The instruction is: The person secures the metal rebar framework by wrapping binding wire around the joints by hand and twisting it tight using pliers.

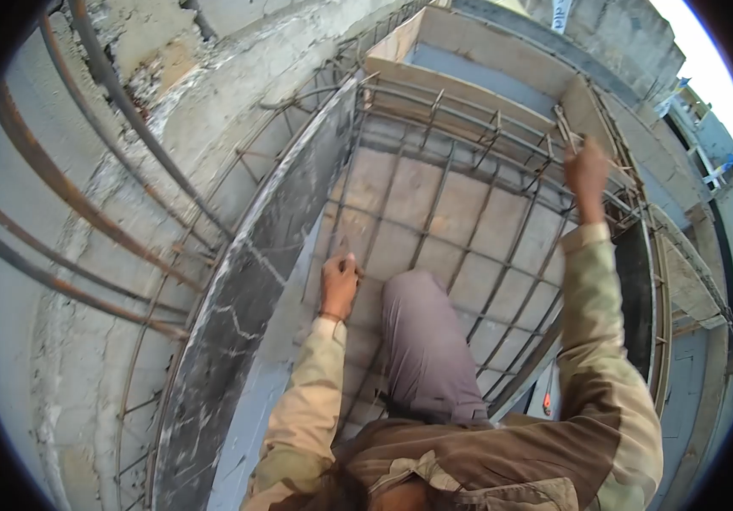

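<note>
Far left on my feed: five thick, rusty curved bars (68,192) in front of a concrete wall (149,43). Next, one dark panel (238,307), tilted, streaked white.

Two hands in view. Left hand (338,285) is over the left part of the one rebar mesh (425,232), opening narrow, fingers drawn in. Can't tell from here if it's on a bar or pinching something small. Mesh spans the middle, between that panel and a second dark panel (635,281) at right. One trousered leg (426,341) covers part of it.

Beyond the mesh, one bar cage (496,128) runs along its far edge. Behind that, one wooden box (503,49); I see a grey-blue surface inside.

One small red item (547,403) below the mesh, near the right sleeve (592,315). Right hand (586,166) is at the box's near right corner, by the cage end; can't tell how far closed or what it grips.
</note>
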### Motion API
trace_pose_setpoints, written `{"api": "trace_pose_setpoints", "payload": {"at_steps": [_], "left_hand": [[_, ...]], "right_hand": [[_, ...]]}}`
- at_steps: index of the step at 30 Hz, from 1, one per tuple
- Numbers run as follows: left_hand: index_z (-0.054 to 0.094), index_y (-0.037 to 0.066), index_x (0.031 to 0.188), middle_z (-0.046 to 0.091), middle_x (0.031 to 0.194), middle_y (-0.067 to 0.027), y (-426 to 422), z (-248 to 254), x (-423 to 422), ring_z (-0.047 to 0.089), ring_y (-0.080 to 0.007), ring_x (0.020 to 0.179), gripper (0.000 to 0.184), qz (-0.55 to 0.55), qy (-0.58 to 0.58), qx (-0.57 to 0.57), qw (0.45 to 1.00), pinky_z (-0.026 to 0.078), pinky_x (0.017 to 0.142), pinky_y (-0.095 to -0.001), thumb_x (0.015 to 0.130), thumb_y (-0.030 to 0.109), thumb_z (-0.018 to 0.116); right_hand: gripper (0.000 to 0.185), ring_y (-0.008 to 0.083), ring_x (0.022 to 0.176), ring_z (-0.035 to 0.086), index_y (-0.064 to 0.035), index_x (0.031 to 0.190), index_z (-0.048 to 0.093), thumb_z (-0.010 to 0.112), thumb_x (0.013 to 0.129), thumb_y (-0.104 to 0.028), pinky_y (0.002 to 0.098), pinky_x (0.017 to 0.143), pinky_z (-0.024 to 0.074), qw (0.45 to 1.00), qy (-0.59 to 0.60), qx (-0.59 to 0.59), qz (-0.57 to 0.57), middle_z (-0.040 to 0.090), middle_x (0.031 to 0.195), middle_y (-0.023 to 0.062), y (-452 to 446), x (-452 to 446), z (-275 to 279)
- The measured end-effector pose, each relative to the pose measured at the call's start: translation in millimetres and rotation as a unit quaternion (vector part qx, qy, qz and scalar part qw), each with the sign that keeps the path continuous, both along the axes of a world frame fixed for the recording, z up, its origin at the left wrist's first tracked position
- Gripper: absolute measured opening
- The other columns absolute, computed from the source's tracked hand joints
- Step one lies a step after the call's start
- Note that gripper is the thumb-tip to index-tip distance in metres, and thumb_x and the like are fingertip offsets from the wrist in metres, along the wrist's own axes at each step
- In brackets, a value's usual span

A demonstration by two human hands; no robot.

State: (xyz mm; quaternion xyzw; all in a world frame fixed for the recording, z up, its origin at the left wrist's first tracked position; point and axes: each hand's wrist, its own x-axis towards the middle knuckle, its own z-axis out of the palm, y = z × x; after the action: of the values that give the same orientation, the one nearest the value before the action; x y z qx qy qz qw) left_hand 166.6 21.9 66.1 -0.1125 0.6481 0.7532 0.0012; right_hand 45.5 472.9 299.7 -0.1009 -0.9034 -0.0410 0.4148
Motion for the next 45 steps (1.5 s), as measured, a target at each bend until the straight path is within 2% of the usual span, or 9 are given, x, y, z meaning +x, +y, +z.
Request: {"api": "trace_pose_setpoints", "payload": {"at_steps": [4,12,15,18,24,28,37,41,45], "left_hand": [[0.054,0.003,0.146,0.063,0.079,-0.0020,-18.7,10.5,-3.0,0.055,-0.0072,0.066,0.042,0.015,-0.042,-0.090,0.995,0.047,0.059,-0.0239,0.106,0.014,0.055],[0.051,-0.005,0.144,0.071,0.090,-0.0079,-34.3,53.6,-3.5,0.052,-0.0045,0.064,0.042,-0.050,-0.040,-0.111,0.992,0.044,0.056,-0.0199,0.106,0.012,0.052],[0.047,-0.008,0.146,0.071,0.088,-0.0095,-31.4,47.7,-4.5,0.050,-0.0033,0.064,0.044,-0.046,-0.069,-0.065,0.994,0.043,0.056,-0.0195,0.106,0.010,0.051],[0.055,-0.007,0.140,0.071,0.084,-0.0065,-25.7,37.4,-1.3,0.046,-0.0025,0.060,0.039,-0.026,-0.057,-0.085,0.994,0.043,0.055,-0.0205,0.106,0.011,0.050],[0.070,-0.008,0.119,0.076,0.086,-0.0187,-35.2,72.8,-11.2,0.073,-0.0249,0.072,0.031,-0.047,0.096,-0.493,0.863,0.055,0.072,-0.0350,0.098,0.013,0.059],[0.072,-0.005,0.115,0.073,0.092,-0.0251,-16.2,119.0,-21.6,0.073,-0.0389,0.090,0.029,-0.101,0.078,-0.680,0.722,0.055,0.084,-0.0447,0.093,0.009,0.060],[0.073,-0.006,0.110,0.074,0.091,-0.0253,-35.0,144.4,-54.5,0.073,-0.0381,0.095,0.028,-0.145,0.034,-0.559,0.816,0.056,0.087,-0.0438,0.091,0.011,0.062],[0.071,-0.007,0.116,0.076,0.088,-0.0207,-22.1,142.7,-47.3,0.076,-0.0290,0.080,0.031,-0.176,0.055,-0.612,0.769,0.058,0.077,-0.0381,0.093,0.013,0.063],[0.072,-0.007,0.111,0.071,0.094,-0.0305,5.4,147.3,-40.5,0.071,-0.0427,0.093,0.029,-0.206,0.056,-0.651,0.728,0.056,0.085,-0.0456,0.092,0.014,0.065]], "right_hand": [[0.046,0.0477,0.104,0.065,0.0020,0.096,0.068,0.064,0.096,-0.044,0.0538,0.086,0.0511,0.963,-0.262,-0.055,0.005,0.069,0.105,0.0302,54.7,-14.4,9.8],[0.026,0.0464,0.093,0.069,0.0004,0.090,0.066,0.050,0.098,-0.019,0.0523,0.078,0.0538,0.988,-0.152,0.036,0.017,0.071,0.093,0.0262,39.8,-15.7,0.6],[0.035,0.0391,0.071,0.067,0.0023,0.087,0.065,0.059,0.098,-0.030,0.0467,0.066,0.0513,0.982,0.006,-0.156,0.102,0.069,0.078,0.0217,-10.8,28.9,6.4],[0.039,0.0118,0.061,0.058,-0.0066,0.080,0.069,0.070,0.095,-0.042,0.0306,0.056,0.0429,0.767,-0.094,-0.598,0.216,0.063,0.068,0.0019,-106.9,101.3,-27.0],[0.038,0.0176,0.065,0.057,0.0006,0.096,0.072,0.066,0.101,-0.037,0.0369,0.060,0.0488,0.246,-0.272,-0.914,0.175,0.067,0.082,0.0060,-293.1,126.8,-167.6],[0.034,0.0192,0.063,0.057,0.0034,0.098,0.069,0.065,0.102,-0.030,0.0357,0.056,0.0483,0.229,-0.278,-0.923,0.134,0.067,0.082,0.0085,-373.6,109.2,-212.9],[0.026,0.0203,0.068,0.067,0.0084,0.113,0.057,0.060,0.104,-0.015,0.0309,0.051,0.0508,0.083,-0.256,-0.950,0.160,0.071,0.094,0.0174,-402.4,104.2,-226.2],[0.019,0.0177,0.068,0.066,0.0062,0.111,0.059,0.060,0.102,-0.011,0.0291,0.052,0.0501,-0.018,-0.216,-0.957,0.195,0.071,0.096,0.0158,-405.9,101.9,-228.9],[0.018,0.0225,0.080,0.071,0.0057,0.109,0.060,0.058,0.102,-0.011,0.0325,0.062,0.0583,-0.104,-0.182,-0.945,0.251,0.071,0.100,0.0173,-411.8,93.5,-238.1]]}}
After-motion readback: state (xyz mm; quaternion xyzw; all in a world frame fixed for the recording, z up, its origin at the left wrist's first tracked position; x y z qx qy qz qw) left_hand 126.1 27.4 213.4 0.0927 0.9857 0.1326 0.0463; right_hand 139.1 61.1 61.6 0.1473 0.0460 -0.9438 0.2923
